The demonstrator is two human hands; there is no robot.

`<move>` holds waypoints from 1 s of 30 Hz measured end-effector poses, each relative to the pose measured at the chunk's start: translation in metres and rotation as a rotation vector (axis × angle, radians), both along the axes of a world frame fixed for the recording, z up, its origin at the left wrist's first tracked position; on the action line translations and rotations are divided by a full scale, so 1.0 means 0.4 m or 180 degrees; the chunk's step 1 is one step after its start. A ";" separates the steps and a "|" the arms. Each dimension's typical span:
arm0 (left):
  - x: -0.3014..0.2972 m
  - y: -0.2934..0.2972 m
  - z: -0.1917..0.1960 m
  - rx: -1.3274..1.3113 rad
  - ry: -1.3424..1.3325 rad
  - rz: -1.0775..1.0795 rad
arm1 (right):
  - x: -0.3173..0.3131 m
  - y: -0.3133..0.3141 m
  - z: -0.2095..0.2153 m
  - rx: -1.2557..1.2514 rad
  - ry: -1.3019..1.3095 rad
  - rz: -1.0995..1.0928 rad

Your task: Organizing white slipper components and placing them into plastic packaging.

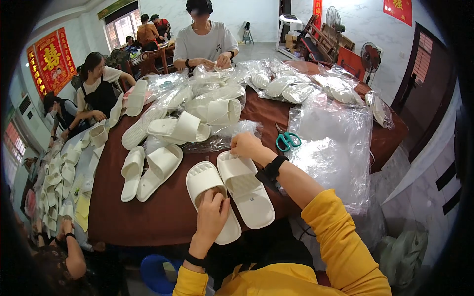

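Two white slide slippers lie side by side on the brown cloth in front of me. My left hand (212, 212) grips the left slipper (203, 178), its fingers bent at the strap's rear opening and their tips partly hidden. At the toe of the right slipper (253, 203), my right hand (247, 146) has its fingers curled closed on the edge. Another pair, a smaller-looking slipper (132, 170) and a slipper beside it (165, 163), rests to the left. Just beyond my hands, more slippers (180, 127) are stacked near clear plastic.
Teal-handled scissors (288, 141) and a stack of clear plastic bags (331, 143) lie to the right. Bagged slippers (296, 89) cover the far side. A person (205, 44) works opposite; others sit left along a table of slippers (64, 172). A blue bin (157, 274) stands below.
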State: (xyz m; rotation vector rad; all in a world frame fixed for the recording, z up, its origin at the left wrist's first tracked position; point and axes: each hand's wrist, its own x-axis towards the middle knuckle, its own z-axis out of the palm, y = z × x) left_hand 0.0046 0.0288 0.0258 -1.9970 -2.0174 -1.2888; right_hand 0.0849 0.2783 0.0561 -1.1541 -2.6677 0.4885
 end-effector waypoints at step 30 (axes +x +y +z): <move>-0.009 0.004 -0.058 -0.0046 -0.0399 0.0242 | -0.081 -0.189 0.025 -0.1394 0.1832 0.0950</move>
